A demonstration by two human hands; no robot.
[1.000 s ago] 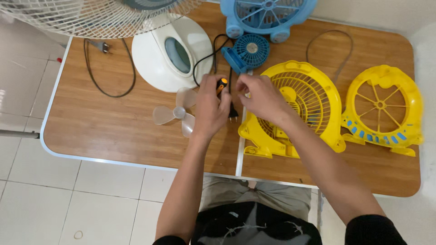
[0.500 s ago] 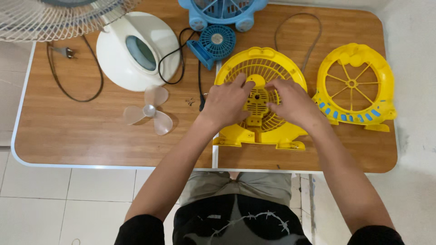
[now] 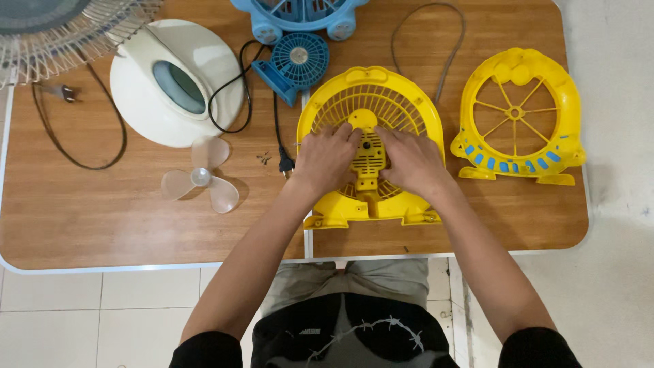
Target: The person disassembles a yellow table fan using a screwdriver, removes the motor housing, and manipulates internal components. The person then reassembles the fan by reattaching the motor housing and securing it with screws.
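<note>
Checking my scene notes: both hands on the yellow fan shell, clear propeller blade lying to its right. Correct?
Not quite. In the head view the clear propeller blade lies to the left of the yellow fan shell, not its right. Left hand and right hand do both rest on it.

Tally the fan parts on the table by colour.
Yellow: 2, the rear fan housing under both hands and the front grille frame.
Blue: 2, the fan body and the small fan.
White: 1, the round base.
Clear: 1, the propeller blade.
Total: 6
</note>
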